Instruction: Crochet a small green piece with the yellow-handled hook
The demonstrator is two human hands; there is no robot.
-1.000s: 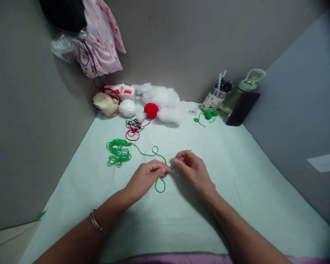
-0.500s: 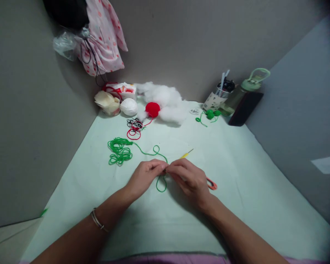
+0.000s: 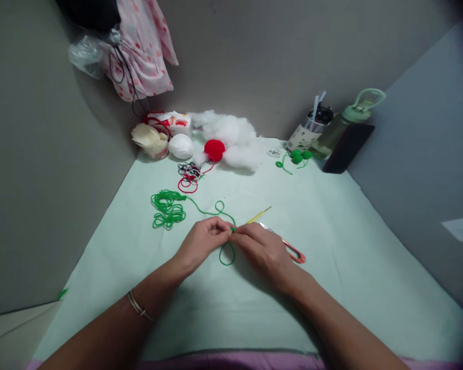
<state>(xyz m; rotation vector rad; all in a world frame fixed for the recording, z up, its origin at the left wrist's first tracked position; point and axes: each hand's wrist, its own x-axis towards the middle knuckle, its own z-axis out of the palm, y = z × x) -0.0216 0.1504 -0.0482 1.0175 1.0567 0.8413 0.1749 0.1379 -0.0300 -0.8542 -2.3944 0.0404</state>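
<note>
My left hand [image 3: 205, 240] and my right hand [image 3: 265, 250] meet over the middle of the table, fingertips pinched together. Between them a small bit of green yarn [image 3: 232, 229] shows; its shape is mostly covered by the fingers. A loop of the same yarn [image 3: 227, 255] hangs below the fingertips. From the top, the strand runs left to a loose green bundle [image 3: 168, 208]. Just past my right hand lies a crochet hook with a yellow handle [image 3: 257, 216]. Orange-handled snips [image 3: 296, 255] lie partly under that hand.
At the back are white stuffing [image 3: 231, 132], a red yarn ball [image 3: 214, 149], a white ball [image 3: 181, 146] and tangled red and black yarn [image 3: 188, 177]. Back right stand a pen cup [image 3: 303, 134], a green bottle [image 3: 327, 136], a dark phone [image 3: 348, 148] and small green pieces [image 3: 297, 156].
My right hand has flattened and lowered a little, so more of the hook and the snips shows. Green yarn now appears between the fingertips. The view has shifted slightly.
</note>
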